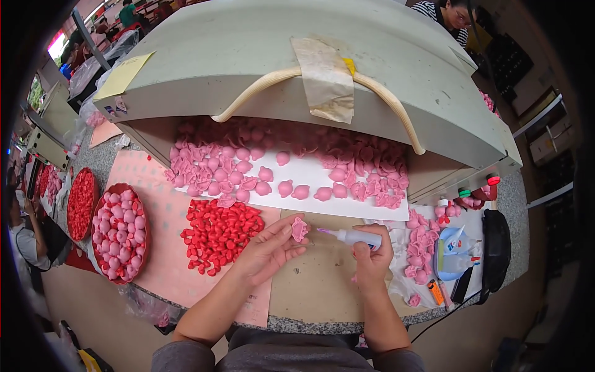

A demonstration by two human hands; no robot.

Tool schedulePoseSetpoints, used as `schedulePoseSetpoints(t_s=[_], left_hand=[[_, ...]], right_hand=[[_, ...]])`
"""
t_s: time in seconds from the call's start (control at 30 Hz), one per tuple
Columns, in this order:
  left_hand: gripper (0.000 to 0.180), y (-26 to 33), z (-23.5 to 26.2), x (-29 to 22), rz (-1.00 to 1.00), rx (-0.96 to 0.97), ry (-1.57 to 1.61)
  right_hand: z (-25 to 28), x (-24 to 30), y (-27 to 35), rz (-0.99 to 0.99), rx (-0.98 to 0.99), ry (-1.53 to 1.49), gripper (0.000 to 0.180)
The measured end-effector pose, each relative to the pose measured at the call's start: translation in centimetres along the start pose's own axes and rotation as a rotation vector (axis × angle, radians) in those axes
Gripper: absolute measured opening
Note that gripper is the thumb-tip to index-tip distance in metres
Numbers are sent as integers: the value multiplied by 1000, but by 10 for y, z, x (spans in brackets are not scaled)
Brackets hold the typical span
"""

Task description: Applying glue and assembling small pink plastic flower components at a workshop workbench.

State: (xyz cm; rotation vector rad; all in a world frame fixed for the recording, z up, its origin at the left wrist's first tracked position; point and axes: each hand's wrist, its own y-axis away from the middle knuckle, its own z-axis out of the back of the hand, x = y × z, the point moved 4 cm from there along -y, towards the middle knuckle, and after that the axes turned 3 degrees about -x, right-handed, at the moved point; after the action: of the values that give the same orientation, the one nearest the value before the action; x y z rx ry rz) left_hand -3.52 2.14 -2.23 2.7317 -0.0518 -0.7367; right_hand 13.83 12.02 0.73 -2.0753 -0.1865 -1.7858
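Note:
My left hand (pixel 268 253) pinches a small pink ruffled plastic piece (pixel 299 229) between thumb and fingertips, its hollow side facing up. In my right hand (pixel 374 259) lies a white glue bottle (pixel 358 237), held sideways. The bottle's thin purple nozzle points left at the pink piece, with a small gap between them. Just left of my left hand spreads a heap of glossy red plastic pieces (pixel 217 232). Ahead of both hands, round pink pieces (pixel 285 188) and more ruffled ones (pixel 378 173) lie on a white sheet under a grey metal hood.
The grey hood (pixel 223 56) with a taped cream-coloured tube overhangs the work. At left stand a red basket of pink balls (pixel 146 242) and a red tray of red pieces (pixel 80 204). On the right are a blue dish with bottles (pixel 439 257), an orange lighter (pixel 436 292) and a black case (pixel 497 251).

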Motion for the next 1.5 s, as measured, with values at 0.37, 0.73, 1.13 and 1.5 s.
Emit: schedulePoseSetpoints(t_s=[0.37,0.73,1.13,1.5], left_hand=[[43,-1,1,2,-20,-49,-7],[43,-1,-1,3,-4,-69,13],[38,4,-3,11,15,-22,-104],[31,50,-51,31,330,929,-481]], right_hand=[[-8,10,0,103,46,193,29],[-7,6,-2,-12,-23,82,30],[-18,9,-8,-213,7,-82,13],[-81,-17,-10,-291,379,194,19]])
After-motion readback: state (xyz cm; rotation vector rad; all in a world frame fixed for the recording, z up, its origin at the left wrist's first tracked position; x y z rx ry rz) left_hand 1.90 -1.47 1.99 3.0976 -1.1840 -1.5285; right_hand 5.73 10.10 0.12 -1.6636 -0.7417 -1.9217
